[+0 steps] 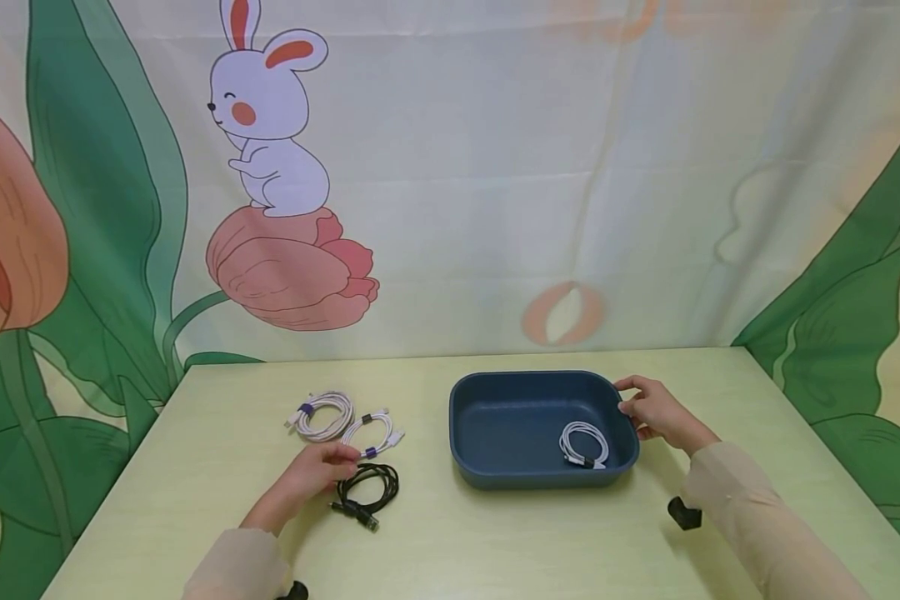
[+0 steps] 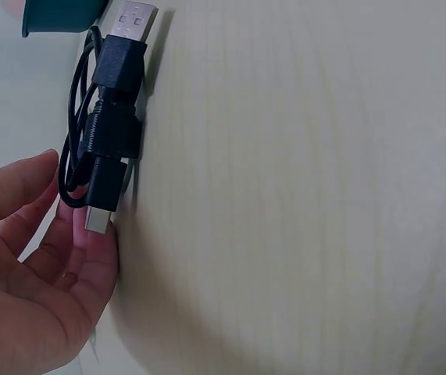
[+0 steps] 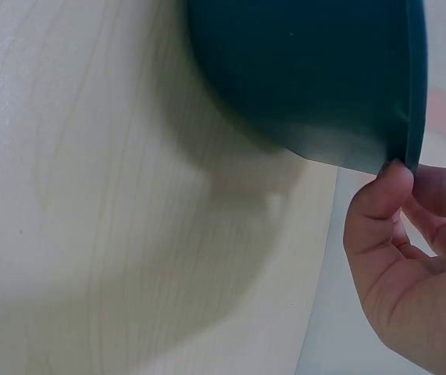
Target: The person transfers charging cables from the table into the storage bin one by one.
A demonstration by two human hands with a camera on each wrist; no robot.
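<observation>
My left hand (image 1: 311, 479) is at the left side of a coiled black USB cable (image 1: 378, 500). In the left wrist view the thumb and fingers stand apart around the near end of the black cable (image 2: 113, 117), fingertips right at its loop and light-coloured plug. Just behind lie a coiled white cable with a dark blue tie (image 1: 332, 417) and a smaller white cable (image 1: 385, 433). With thumb and fingers my right hand (image 1: 663, 412) pinches the right rim of a dark blue bin (image 1: 495, 479). Inside the bin rests another coiled white cable (image 1: 585, 442).
The bin stands right of the middle on a pale wood-grain table (image 1: 450, 550). Behind the table's back edge hangs a curtain (image 1: 450, 208) printed with a rabbit and flowers. A small black piece (image 1: 684, 513) shows by the right sleeve.
</observation>
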